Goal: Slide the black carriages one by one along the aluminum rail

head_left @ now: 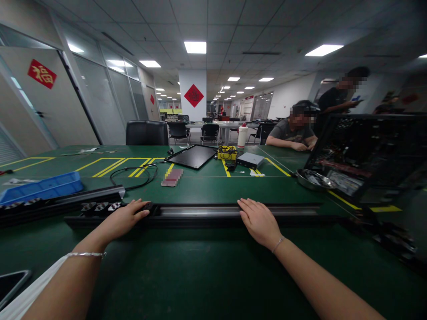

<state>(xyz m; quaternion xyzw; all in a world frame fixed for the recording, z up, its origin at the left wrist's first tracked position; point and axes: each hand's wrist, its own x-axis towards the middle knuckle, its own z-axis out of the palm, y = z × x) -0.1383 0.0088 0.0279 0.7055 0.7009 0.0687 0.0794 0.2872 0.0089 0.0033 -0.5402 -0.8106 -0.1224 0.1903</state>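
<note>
My left hand [125, 218] lies on the left end of a long black aluminium rail [233, 211], its fingertips on a small black block [146, 207]. Several small black-and-white clips [98, 206] sit just left of those fingers. My right hand [258, 218] rests flat on the rail's top edge, holding nothing. The rail lies across the green workbench mat [200, 262], in front of me.
A second black rail [60, 200] and blue plastic tray [42, 189] lie left. Ahead are a coiled black cable [133, 175], black panel [191, 156] and metal dish [313, 180]. An open electronics chassis [360, 155] stands right. A seated person [295, 133] and standing person [336, 95] are beyond.
</note>
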